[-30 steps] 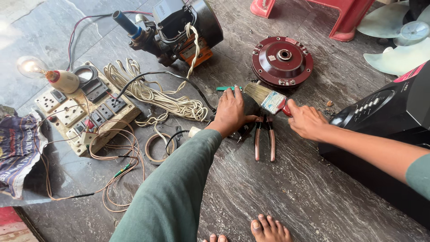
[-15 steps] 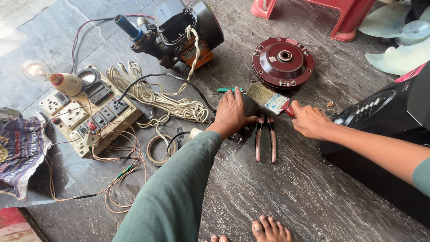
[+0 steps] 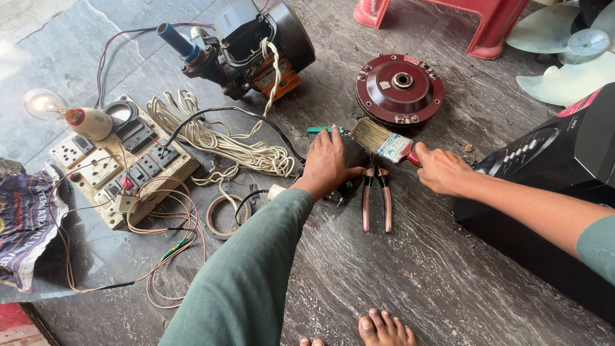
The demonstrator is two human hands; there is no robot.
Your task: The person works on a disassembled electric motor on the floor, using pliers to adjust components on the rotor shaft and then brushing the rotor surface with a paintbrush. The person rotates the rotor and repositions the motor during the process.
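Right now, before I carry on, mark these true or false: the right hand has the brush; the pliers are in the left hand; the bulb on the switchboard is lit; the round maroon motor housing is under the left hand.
1. The right hand holds the paintbrush in its grip. True.
2. The pliers are in the left hand. False: they lie on the floor beside it, and that hand presses on a dark part.
3. The bulb by the switchboard is lit. True.
4. The maroon motor housing is under the left hand. False: it sits apart, beyond the brush.

Pliers between both hands, motor housing behind, switchboard far left.
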